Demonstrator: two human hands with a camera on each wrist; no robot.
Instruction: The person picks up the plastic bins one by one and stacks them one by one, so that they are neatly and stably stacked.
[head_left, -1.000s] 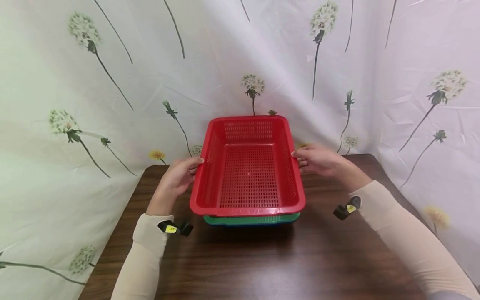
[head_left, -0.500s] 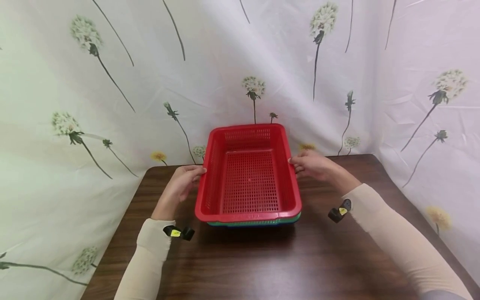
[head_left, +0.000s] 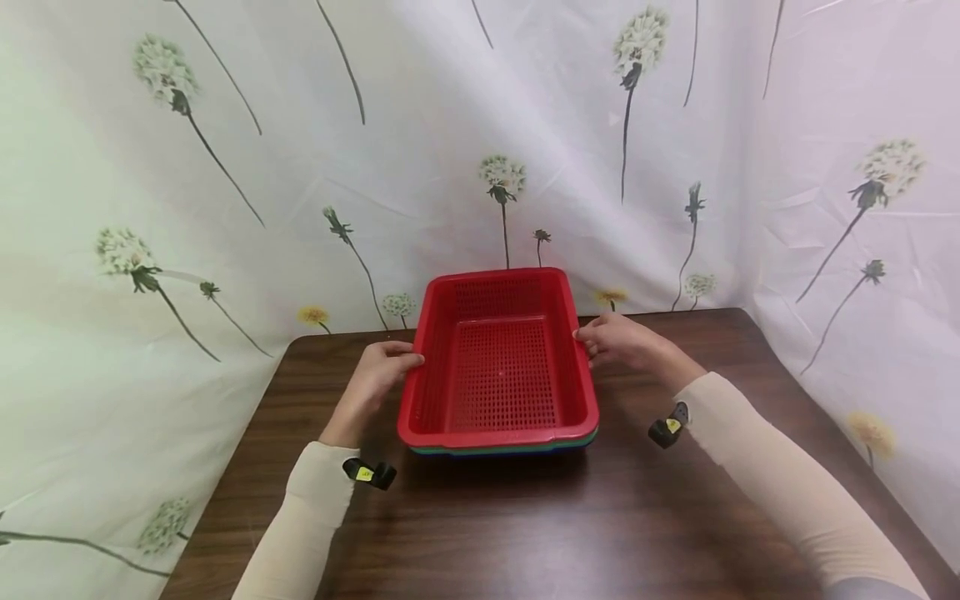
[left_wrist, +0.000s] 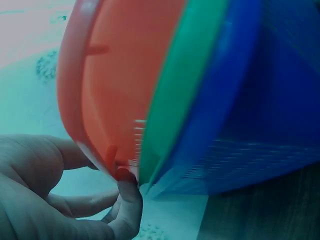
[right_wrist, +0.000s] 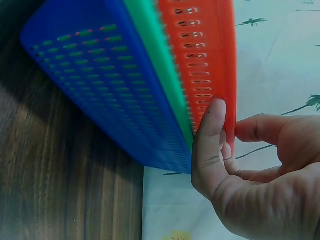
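A red perforated plastic basket (head_left: 502, 375) sits nested in a green basket (right_wrist: 155, 55), which in turn sits in a blue basket (right_wrist: 100, 85). The stack rests on the table, and in the head view only thin green and blue edges show under the red rim. My left hand (head_left: 377, 375) pinches the red basket's left rim, thumb on top and fingers beneath. On the opposite side, my right hand (head_left: 618, 340) grips the right rim the same way. Both wrist views show a band of red wall standing above the green rim, with fingers curled under the red rim.
The dark wood-grain table (head_left: 510, 533) runs back to a white curtain (head_left: 420, 150) printed with dandelions, close behind the baskets. Another curtain side borders the table on the right. Each sleeve cuff carries a small black wrist camera (head_left: 371, 473).
Both hands have lowered the red basket down into the green one, moving it slightly nearer. The green rim, plainly visible below it earlier, is now mostly covered.
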